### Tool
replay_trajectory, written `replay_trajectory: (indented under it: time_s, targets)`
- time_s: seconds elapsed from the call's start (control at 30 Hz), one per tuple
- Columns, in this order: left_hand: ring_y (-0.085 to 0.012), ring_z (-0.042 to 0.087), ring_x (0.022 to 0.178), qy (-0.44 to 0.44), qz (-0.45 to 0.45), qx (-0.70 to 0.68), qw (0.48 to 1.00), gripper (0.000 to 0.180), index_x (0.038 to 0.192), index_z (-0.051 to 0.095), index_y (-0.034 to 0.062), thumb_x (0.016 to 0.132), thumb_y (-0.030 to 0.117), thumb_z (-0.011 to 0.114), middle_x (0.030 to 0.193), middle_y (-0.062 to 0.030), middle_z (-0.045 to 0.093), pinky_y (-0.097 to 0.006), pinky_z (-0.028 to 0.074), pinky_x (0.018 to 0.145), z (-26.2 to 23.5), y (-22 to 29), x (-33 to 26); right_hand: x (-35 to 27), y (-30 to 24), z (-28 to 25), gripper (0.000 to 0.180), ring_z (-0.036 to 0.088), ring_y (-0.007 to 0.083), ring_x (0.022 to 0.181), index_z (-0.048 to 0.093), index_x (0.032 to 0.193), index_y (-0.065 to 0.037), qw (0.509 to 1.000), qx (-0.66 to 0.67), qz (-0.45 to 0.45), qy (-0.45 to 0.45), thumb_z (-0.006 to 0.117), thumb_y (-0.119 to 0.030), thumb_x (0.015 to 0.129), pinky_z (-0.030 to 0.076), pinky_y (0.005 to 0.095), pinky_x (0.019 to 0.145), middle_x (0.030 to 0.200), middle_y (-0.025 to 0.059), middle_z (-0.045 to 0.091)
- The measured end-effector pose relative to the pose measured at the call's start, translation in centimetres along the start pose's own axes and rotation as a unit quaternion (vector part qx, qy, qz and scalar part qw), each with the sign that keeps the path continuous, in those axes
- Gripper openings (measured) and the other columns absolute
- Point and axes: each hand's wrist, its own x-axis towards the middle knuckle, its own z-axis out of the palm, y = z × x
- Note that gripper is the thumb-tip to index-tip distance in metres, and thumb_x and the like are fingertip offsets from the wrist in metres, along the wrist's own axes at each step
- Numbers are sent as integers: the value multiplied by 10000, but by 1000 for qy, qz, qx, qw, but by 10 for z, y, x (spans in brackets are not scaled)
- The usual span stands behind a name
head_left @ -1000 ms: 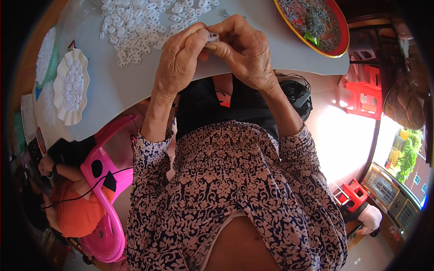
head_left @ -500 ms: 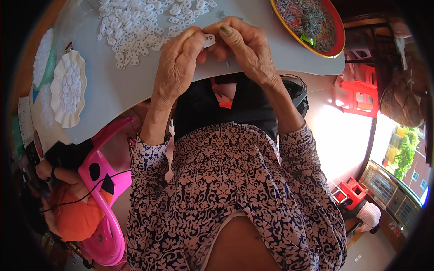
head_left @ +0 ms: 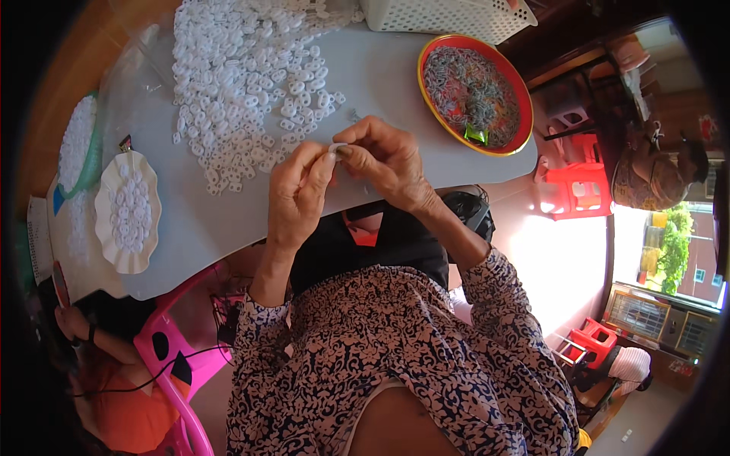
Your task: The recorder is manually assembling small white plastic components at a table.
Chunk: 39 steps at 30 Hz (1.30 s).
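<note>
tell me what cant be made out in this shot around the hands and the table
- Head view: the small white piece pinched between left hand and right hand is mostly covered by fingertips; its shape is unclear.
- White basket: cut off by the top edge.
- Red dish: its contents are too small to identify.

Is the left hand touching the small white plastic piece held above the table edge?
Touching. The head view shows the left hand pinching the small white plastic piece at its fingertips, against the right hand.
</note>
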Motion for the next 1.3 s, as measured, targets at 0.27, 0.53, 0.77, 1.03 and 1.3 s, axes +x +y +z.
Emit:
replay_trajectory:
  time_s: [0.27,0.53,0.77,1.03,1.3]
  targets:
    - [-85,472,602,51,10,-106,993,135,817,526,-18,903,82,497,709,-26,530,-218,386,550,-3,-6,-11,89,-45,-36,148,547,67,626,580,938,66,968,-142,-162,128,552,-66,876,457,209,550,725,73,623]
    - [-66,466,609,17,-20,-104,994,110,822,537,-19,888,58,495,669,-15,517,-210,385,556,3,-16,-17,194,-57,-161,134,613,251,665,642,777,4,746,-556,-313,189,611,-126,785,478,349,602,725,155,622]
    - [-63,464,610,20,-12,-130,991,127,837,530,-29,905,75,501,677,-15,512,-206,386,552,0,-14,-20,109,-32,-50,108,617,246,648,652,833,-6,834,-500,-228,-37,606,-93,790,488,334,603,729,133,635]
    - [-71,472,607,1,2,-71,997,102,871,529,-19,909,75,515,681,-27,509,-208,388,533,2,-11,-18,81,-4,-42,125,619,307,783,672,850,-46,812,-530,-187,-159,587,-89,771,501,381,717,848,124,642]
    - [-80,472,581,1,5,-57,998,81,877,527,-12,900,66,530,685,-29,507,-216,390,518,0,-12,-18,82,3,-35,98,614,265,627,643,823,8,808,-539,-194,-139,615,-81,790,495,336,602,740,117,631]
